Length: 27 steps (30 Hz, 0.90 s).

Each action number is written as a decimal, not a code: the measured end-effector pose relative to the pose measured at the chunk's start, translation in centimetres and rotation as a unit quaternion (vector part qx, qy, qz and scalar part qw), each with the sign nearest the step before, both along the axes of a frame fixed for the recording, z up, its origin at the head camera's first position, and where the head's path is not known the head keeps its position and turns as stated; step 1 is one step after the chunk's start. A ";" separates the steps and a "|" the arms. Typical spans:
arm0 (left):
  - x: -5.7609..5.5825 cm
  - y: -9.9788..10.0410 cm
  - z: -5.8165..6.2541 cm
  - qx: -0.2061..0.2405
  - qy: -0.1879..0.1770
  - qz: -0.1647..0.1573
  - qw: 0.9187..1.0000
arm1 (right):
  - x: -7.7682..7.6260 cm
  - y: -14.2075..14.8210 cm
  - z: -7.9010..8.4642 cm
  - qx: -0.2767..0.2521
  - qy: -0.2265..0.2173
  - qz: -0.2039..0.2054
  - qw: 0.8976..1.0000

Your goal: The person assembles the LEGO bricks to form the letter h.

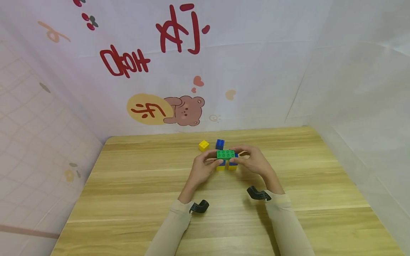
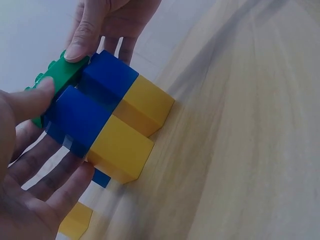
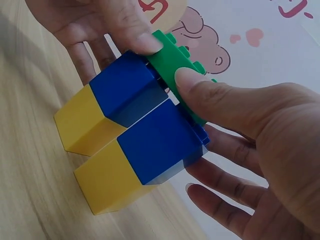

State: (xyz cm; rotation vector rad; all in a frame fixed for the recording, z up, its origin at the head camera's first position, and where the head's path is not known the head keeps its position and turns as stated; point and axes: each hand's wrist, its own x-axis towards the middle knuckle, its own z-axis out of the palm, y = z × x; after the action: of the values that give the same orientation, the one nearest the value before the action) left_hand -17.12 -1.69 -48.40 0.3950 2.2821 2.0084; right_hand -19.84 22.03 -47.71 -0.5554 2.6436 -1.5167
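Note:
A long green building brick (image 1: 225,154) spans the tops of two small stacks that stand side by side. Each stack has a blue brick over a yellow one: the left pair is blue (image 3: 122,82) on yellow (image 3: 82,122), the right pair blue (image 3: 162,142) on yellow (image 3: 107,175). Blue studs show under the green brick's edge; whether it is fully seated I cannot tell. My left hand (image 1: 201,169) pinches its left end, thumb on the near side. At the other end, my right hand (image 1: 254,161) pinches it likewise, lower fingers beside the right stack.
Behind the stacks, a loose blue brick (image 1: 220,143) and a loose yellow brick (image 1: 203,145) lie on the wooden table (image 1: 128,199). A white printed cloth (image 1: 256,71) rises along the table's back edge, with pale sheets at both sides.

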 end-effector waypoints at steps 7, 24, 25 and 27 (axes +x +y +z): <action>0.0 0.1 0.0 -0.005 0.004 0.005 1.000 | 0.0 0.0 0.1 0.000 -0.004 0.003 1.000; -0.8 0.8 -2.3 -0.005 0.030 0.048 0.998 | 0.0 -0.2 0.2 -0.004 -0.021 0.009 1.000; -1.0 0.9 -2.7 -0.004 0.030 0.050 0.998 | -0.1 -0.2 0.1 -0.003 -0.020 0.009 1.000; -1.2 0.9 -3.4 -0.004 0.034 0.053 0.998 | -0.1 -0.2 0.1 0.000 -0.020 0.009 1.000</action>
State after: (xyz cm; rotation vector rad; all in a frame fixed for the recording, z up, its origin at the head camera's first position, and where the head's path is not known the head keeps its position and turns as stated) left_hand -18.31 -0.77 -51.76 0.3531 2.3994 2.0649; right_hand -19.97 21.84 -47.59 -0.5424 2.6019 -1.5076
